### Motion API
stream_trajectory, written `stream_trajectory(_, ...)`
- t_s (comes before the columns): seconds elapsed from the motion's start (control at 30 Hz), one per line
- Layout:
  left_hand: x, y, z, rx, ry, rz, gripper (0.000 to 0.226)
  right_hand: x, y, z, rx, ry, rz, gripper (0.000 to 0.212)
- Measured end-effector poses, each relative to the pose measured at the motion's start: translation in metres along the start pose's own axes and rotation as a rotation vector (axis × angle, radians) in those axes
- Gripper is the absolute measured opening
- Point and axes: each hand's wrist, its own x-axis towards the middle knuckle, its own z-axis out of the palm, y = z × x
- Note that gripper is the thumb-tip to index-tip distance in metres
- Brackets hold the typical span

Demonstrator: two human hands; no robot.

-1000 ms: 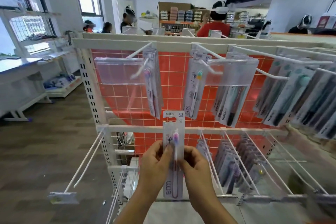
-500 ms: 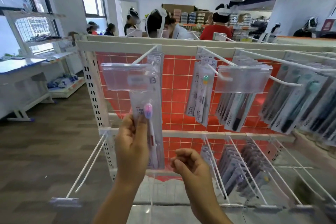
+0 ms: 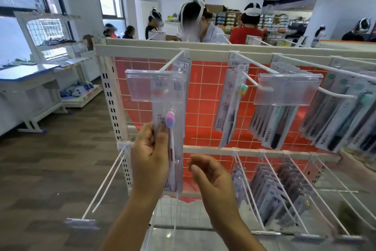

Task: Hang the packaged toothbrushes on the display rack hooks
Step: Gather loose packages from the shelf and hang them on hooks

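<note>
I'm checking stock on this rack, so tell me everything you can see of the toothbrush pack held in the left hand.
The toothbrush pack is a tall, narrow, clear plastic blister on a pale printed card. Inside is a toothbrush with pink and blue bristles and a white handle. It stands upright, its top behind the clear label holder of the upper-left hook. The left hand pinches its left edge; whether it is hooked cannot be told.

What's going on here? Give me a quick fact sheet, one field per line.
place: shop aisle at a white display rack with a red grid back
left hand: grips a packaged toothbrush with a pink head
package position: raised at the top-left hook, behind its clear label holder
right hand: loosely curled, holds nothing
neighbouring hooks: already carry packaged toothbrushes
</note>
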Motion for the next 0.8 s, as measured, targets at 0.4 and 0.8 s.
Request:
stream_trajectory(0.4, 0.022, -0.015, 0.01, 0.026, -0.01, -0.056, 0.036, 0.017, -0.01, 0.018, -0.084, -0.034, -0.146, 0.029)
stream_trajectory(0.8, 0.097, -0.054, 0.054, 0.159, -0.125, -0.11, 0.052, 0.027, 0.015, -0.015, -0.154, 0.109, 0.007, 0.03)
